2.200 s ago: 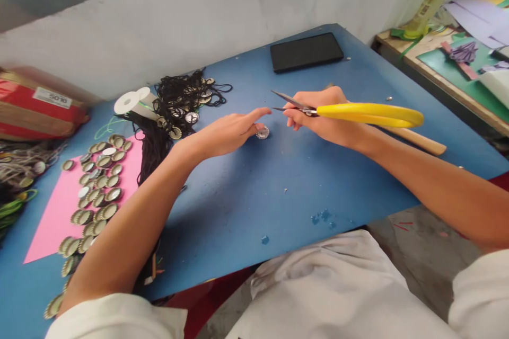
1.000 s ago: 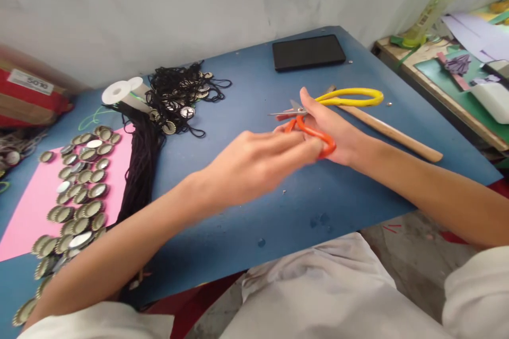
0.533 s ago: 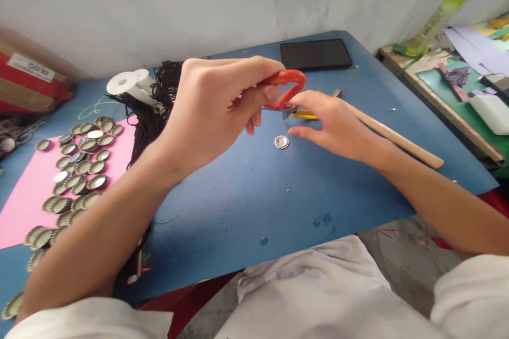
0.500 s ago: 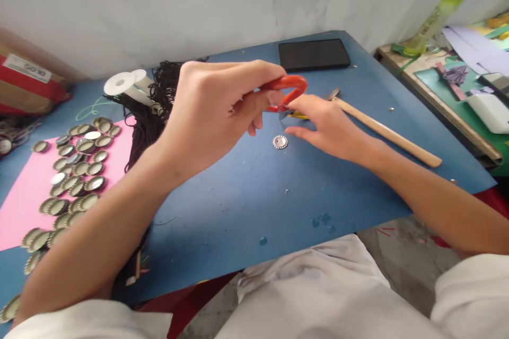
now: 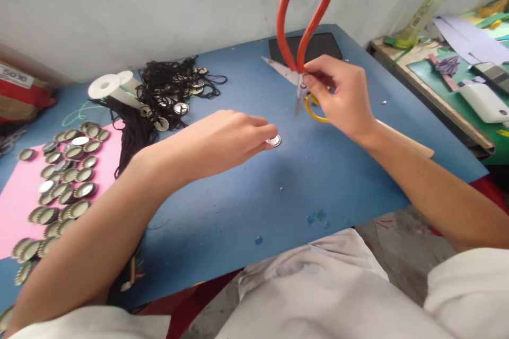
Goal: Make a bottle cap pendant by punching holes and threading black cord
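My right hand [image 5: 344,98] pinches a pair of orange-handled scissors [image 5: 306,16] near the pivot, handle loop raised, open blades pointing down at the blue table [image 5: 246,206]. My left hand [image 5: 226,140] rests on the table, its fingertips closed on a flattened bottle cap [image 5: 273,141] lying flat. The yellow-handled scissors [image 5: 314,111] lie on the table, mostly hidden behind my right hand.
Several flattened bottle caps [image 5: 63,169] cover a pink sheet [image 5: 22,201] at left. Black cords with caps [image 5: 175,90], a white spool [image 5: 109,87], a black phone [image 5: 308,45] and a wooden stick [image 5: 405,140] lie around. A cluttered side table [image 5: 449,63] stands at right.
The yellow scissors were put down and the orange scissors passed from my left hand to my right, which lifted them upright. My left hand dropped onto the bottle cap.
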Demonstrator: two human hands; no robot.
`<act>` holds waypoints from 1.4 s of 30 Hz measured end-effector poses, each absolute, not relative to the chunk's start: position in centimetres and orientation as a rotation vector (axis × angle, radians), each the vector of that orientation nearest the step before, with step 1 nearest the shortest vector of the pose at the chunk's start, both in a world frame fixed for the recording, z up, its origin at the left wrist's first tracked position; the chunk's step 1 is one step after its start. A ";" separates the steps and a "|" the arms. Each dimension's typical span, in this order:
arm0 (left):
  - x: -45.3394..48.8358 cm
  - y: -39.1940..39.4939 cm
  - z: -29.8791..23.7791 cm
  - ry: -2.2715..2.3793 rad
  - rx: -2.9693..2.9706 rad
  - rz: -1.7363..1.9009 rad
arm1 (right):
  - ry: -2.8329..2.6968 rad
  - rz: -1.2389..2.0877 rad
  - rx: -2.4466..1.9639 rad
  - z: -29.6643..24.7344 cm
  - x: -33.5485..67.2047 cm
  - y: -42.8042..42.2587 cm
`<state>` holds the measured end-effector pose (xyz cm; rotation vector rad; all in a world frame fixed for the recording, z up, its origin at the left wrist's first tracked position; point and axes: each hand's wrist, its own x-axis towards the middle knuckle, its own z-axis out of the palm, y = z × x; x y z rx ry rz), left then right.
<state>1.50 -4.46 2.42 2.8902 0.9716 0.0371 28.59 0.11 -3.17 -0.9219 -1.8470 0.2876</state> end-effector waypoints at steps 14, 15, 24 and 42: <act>2.1 -0.6 -3.7 0.979 2.439 0.220 | -1.933 0.482 -0.921 -3.6 27.0 -2.4; 2.3 -0.6 -3.9 1.009 2.437 0.230 | -1.949 0.476 -0.900 -3.8 26.9 -2.4; 3.1 -0.7 -4.8 1.181 2.424 0.223 | -2.009 0.376 -0.821 -5.0 25.6 -2.2; 3.1 -0.5 -5.0 1.196 2.446 0.223 | -2.011 0.396 -0.845 -5.4 25.1 -2.2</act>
